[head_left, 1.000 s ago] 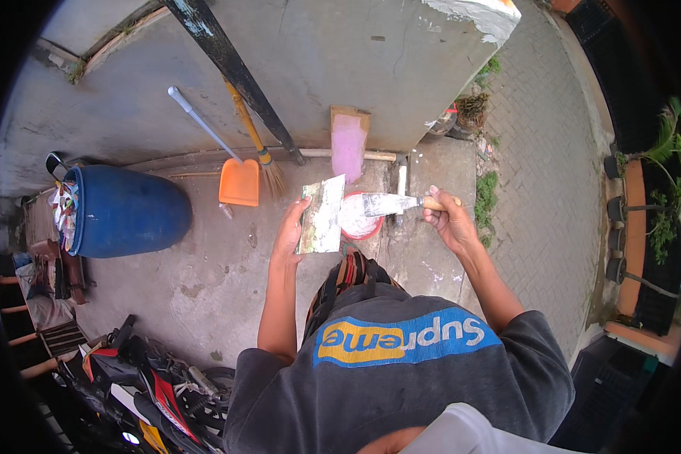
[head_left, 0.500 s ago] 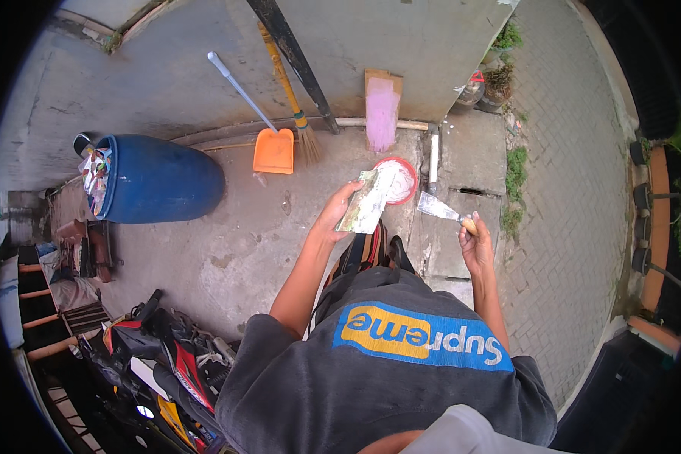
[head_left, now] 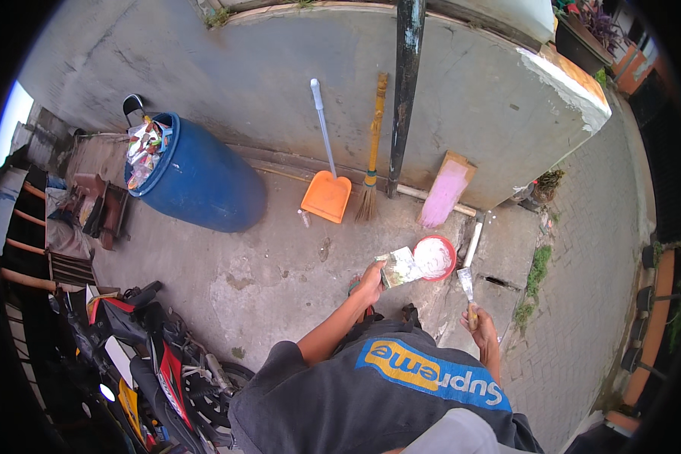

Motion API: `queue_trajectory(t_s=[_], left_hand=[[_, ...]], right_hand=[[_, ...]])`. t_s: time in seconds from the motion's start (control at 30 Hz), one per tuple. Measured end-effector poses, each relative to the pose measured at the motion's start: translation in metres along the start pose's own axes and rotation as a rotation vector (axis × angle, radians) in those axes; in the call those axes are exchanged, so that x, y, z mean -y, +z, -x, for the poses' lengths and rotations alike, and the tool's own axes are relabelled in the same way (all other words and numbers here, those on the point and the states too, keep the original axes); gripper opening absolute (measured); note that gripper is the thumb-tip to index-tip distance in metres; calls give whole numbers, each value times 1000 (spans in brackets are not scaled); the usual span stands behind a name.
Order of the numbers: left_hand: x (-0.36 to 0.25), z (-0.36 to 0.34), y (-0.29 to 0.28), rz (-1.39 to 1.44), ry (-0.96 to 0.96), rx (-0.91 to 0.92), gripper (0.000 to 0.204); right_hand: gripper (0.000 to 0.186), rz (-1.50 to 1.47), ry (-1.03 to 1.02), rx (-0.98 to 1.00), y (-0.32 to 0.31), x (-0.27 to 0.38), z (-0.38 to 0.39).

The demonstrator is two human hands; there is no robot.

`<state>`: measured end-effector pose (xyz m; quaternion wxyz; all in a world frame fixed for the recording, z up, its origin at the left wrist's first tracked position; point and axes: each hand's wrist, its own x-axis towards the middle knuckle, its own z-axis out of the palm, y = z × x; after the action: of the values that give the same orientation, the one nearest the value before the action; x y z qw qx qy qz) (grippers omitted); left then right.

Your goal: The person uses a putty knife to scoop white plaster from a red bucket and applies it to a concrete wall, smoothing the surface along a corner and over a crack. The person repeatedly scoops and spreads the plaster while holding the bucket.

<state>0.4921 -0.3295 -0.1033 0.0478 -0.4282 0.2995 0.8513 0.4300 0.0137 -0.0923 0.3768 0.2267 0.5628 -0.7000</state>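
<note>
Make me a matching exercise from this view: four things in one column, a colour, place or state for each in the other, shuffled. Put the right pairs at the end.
Column one
1. scraper
2. dustpan
3. flat plate
4. round tub

Column two
A. in the left hand, smeared with white
B. red, with white paste inside
C. held by its handle in the right hand
D. orange, on the ground beside a broom

Right pairs: 1-C, 2-D, 3-A, 4-B
</note>
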Motion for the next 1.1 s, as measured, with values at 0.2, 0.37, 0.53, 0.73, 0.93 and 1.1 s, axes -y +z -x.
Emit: queue_trajectory(t_s=[0.2, 0.37, 0.53, 0.73, 0.93, 1.1], left_hand=[[-102, -2, -52, -247, 47, 13, 34], [-149, -14, -95, -225, 92, 3, 33], [-174, -22, -104, -269, 82, 130, 32], [-170, -28, -107, -304, 23, 214, 36], [-155, -32, -113, -272, -66, 277, 36], [-162, -20, -110, -157, -61, 328, 36]], right_hand=[[28, 368, 175, -70, 60, -62, -64], [34, 859, 126, -103, 88, -82, -86], [38, 1153, -142, -332, 79, -97, -93], [41, 1270, -136, -379, 86, -95, -62], [45, 1225, -145, -369, 97, -120, -45], [45, 1029, -215, -363, 159, -106, -37]])
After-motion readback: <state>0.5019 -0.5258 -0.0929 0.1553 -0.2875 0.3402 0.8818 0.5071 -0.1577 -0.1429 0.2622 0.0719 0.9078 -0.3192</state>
